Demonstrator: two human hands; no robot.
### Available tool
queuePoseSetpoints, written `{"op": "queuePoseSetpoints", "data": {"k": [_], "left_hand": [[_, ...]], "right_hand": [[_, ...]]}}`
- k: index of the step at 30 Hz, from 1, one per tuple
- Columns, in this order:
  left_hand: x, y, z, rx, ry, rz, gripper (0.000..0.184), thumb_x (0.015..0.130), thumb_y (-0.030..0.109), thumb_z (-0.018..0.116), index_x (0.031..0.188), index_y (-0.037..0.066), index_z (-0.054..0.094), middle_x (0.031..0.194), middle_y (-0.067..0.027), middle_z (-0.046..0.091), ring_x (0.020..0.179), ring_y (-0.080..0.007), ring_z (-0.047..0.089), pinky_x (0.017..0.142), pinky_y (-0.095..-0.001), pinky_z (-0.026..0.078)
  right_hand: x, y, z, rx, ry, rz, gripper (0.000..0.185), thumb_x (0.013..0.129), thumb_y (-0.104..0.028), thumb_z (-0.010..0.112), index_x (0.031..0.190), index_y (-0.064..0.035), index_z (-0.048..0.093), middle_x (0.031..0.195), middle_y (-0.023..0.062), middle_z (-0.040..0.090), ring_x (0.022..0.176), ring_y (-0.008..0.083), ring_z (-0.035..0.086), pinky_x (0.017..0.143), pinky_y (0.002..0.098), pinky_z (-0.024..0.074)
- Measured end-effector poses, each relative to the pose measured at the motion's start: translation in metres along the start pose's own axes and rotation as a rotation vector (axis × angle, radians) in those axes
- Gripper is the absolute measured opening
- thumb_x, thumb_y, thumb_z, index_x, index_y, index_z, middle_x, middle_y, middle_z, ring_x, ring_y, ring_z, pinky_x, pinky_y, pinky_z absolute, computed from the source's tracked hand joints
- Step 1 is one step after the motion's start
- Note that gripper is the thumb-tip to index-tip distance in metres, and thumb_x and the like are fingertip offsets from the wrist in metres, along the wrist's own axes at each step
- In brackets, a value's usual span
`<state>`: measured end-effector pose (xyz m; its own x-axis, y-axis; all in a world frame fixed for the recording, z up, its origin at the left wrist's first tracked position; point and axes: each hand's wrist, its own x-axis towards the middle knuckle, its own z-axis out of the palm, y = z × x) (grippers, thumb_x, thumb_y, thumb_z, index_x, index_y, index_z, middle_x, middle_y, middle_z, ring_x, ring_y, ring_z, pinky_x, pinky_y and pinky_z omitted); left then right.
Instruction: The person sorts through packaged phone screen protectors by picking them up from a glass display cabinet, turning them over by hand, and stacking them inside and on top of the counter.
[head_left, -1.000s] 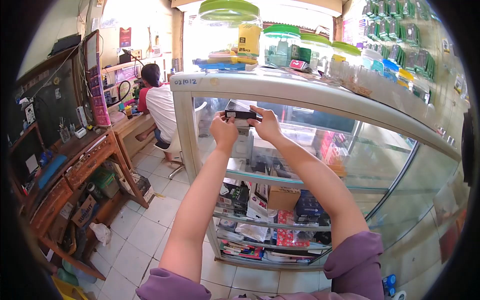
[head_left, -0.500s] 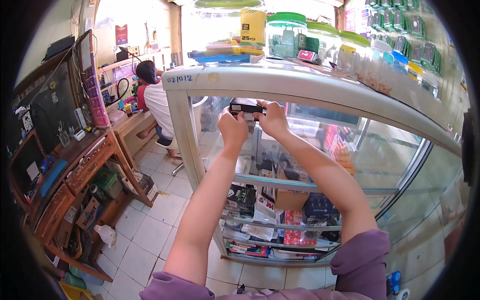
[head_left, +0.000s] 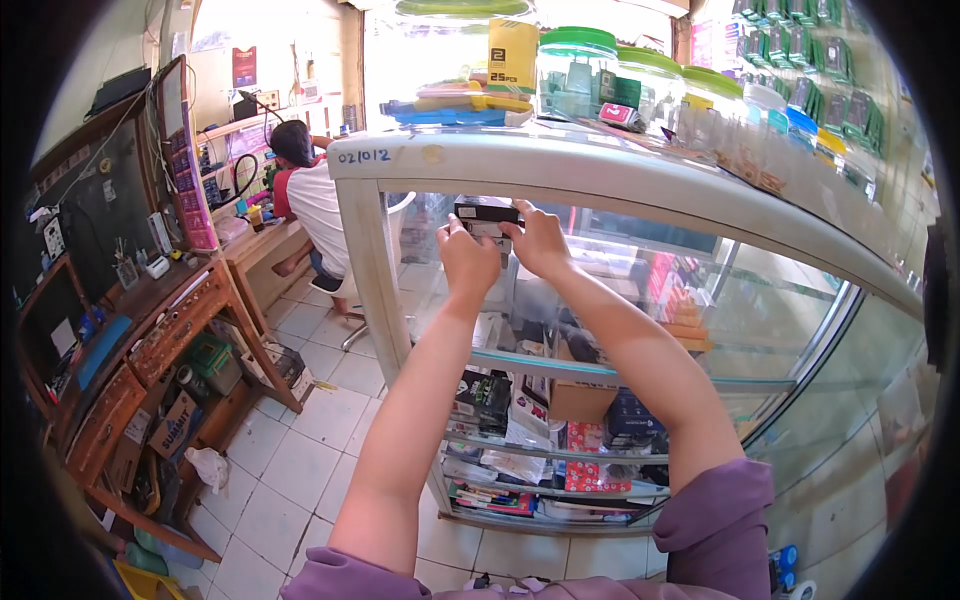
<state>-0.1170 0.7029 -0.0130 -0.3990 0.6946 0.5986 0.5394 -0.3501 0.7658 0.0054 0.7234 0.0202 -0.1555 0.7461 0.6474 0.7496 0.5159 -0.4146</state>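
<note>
A small black box [head_left: 484,211] with a pale label sits at chest height in the upper part of the glass display case [head_left: 500,170]. My left hand [head_left: 470,262] is at its left front, fingertips against the lower edge and thumb bent inward. On the other side, my right hand [head_left: 538,242] grips the right end, with its index finger over the top corner and the thumb in front. What lies behind and under the box is partly hidden by my hands. Below my forearms, lower shelves hold a brown carton [head_left: 582,400], black packages [head_left: 482,398] and a red patterned pack [head_left: 590,458].
Clear jars with green lids [head_left: 578,75] and a yellow pack [head_left: 512,55] stand on the case top. At left are a wooden desk [head_left: 185,318] and a person [head_left: 315,205] seated at a workbench. Green-and-black packs [head_left: 800,45] hang at upper right.
My left hand has slipped slightly down the front of the box, its fingers looser and more raised. The right hand keeps its hold, and the box sits slightly further left in view.
</note>
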Motion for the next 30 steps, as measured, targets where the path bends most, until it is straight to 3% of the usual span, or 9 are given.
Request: {"op": "queuePoseSetpoints", "data": {"k": [6, 8, 12, 17, 20, 23, 25, 27, 30], "left_hand": [[-0.007, 0.003, -0.006, 0.306, 0.034, 0.072, 0.070, 0.081, 0.008, 0.063, 0.140, -0.015, 0.034, 0.127, -0.0284, 0.048, 0.115, -0.0406, 0.055, 0.095, -0.0438, 0.049], [-0.009, 0.002, -0.010, 0.288, 0.139, 0.136, 0.067, 0.080, 0.009, 0.065, 0.137, -0.011, 0.037, 0.126, -0.0276, 0.049, 0.110, -0.0416, 0.059, 0.090, -0.0466, 0.052], [-0.032, 0.037, -0.035, 0.341, 0.001, 0.025, 0.063, 0.079, 0.011, 0.068, 0.132, -0.008, 0.041, 0.125, -0.0256, 0.050, 0.101, -0.0429, 0.064, 0.083, -0.0476, 0.054], [-0.063, 0.042, -0.037, 0.380, -0.097, 0.094, 0.049, 0.078, 0.023, 0.070, 0.118, 0.003, 0.051, 0.118, -0.0218, 0.055, 0.098, -0.0403, 0.065, 0.084, -0.0495, 0.053], [-0.094, 0.033, -0.041, 0.358, -0.151, 0.183, 0.036, 0.082, 0.021, 0.066, 0.112, 0.002, 0.058, 0.110, -0.0207, 0.060, 0.098, -0.0376, 0.064, 0.085, -0.0477, 0.051], [-0.137, 0.044, -0.054, 0.264, -0.223, 0.264, 0.024, 0.085, 0.016, 0.061, 0.104, 0.002, 0.063, 0.103, -0.0197, 0.061, 0.099, -0.0366, 0.061, 0.087, -0.0474, 0.048], [-0.166, 0.049, -0.065, 0.228, -0.197, 0.346, 0.022, 0.086, 0.013, 0.059, 0.105, 0.002, 0.063, 0.103, -0.0202, 0.061, 0.098, -0.0379, 0.061, 0.087, -0.0476, 0.047], [-0.199, 0.055, -0.079, 0.219, -0.191, 0.403, 0.022, 0.088, 0.012, 0.057, 0.106, 0.002, 0.062, 0.104, -0.0197, 0.061, 0.098, -0.0388, 0.060, 0.086, -0.0481, 0.046], [-0.256, 0.054, -0.093, -0.074, -0.110, 0.480, 0.027, 0.094, 0.012, 0.052, 0.117, -0.001, 0.058, 0.112, -0.0204, 0.060, 0.105, -0.0396, 0.058, 0.091, -0.0476, 0.045]], "right_hand": [[0.006, 0.024, 0.003, 0.024, -0.058, -0.087, 0.075, 0.086, -0.037, 0.073, 0.144, -0.0022, 0.040, 0.118, 0.0275, 0.063, 0.108, 0.0397, 0.064, 0.090, 0.0430, 0.0515], [-0.007, 0.012, -0.010, 0.051, -0.132, -0.003, 0.104, 0.084, -0.043, 0.074, 0.154, -0.0009, 0.009, 0.115, 0.0313, 0.063, 0.104, 0.0408, 0.066, 0.088, 0.0422, 0.0516], [-0.020, -0.001, -0.021, -0.041, -0.256, 0.038, 0.125, 0.082, -0.046, 0.073, 0.145, 0.0150, -0.016, 0.095, 0.0322, 0.066, 0.089, 0.0402, 0.068, 0.082, 0.0390, 0.0533], [-0.076, -0.029, -0.049, -0.138, -0.411, 0.078, 0.093, 0.084, -0.026, 0.062, 0.144, 0.0210, 0.010, 0.109, 0.0362, 0.062, 0.105, 0.0393, 0.065, 0.090, 0.0396, 0.0515], [-0.109, -0.029, -0.065, -0.153, -0.411, -0.094, 0.031, 0.078, -0.017, 0.061, 0.091, 0.0105, 0.068, 0.099, 0.0322, 0.066, 0.095, 0.0420, 0.067, 0.088, 0.0444, 0.0526], [-0.146, -0.044, -0.092, -0.122, -0.494, -0.049, 0.047, 0.081, -0.019, 0.060, 0.122, 0.0034, 0.062, 0.122, 0.0270, 0.062, 0.116, 0.0407, 0.059, 0.099, 0.0437, 0.0463], [-0.177, -0.048, -0.098, -0.075, -0.464, 0.027, 0.041, 0.082, -0.017, 0.058, 0.117, 0.0032, 0.065, 0.122, 0.0285, 0.061, 0.118, 0.0407, 0.057, 0.102, 0.0432, 0.0443], [-0.215, -0.040, -0.091, 0.026, -0.087, -0.282, 0.036, 0.083, -0.014, 0.055, 0.112, 0.0042, 0.065, 0.119, 0.0307, 0.061, 0.115, 0.0416, 0.059, 0.098, 0.0443, 0.0471], [-0.285, -0.046, -0.090, 0.069, -0.003, -0.209, 0.041, 0.088, -0.017, 0.055, 0.123, 0.0021, 0.060, 0.133, 0.0299, 0.054, 0.125, 0.0429, 0.052, 0.108, 0.0501, 0.0385]]}}
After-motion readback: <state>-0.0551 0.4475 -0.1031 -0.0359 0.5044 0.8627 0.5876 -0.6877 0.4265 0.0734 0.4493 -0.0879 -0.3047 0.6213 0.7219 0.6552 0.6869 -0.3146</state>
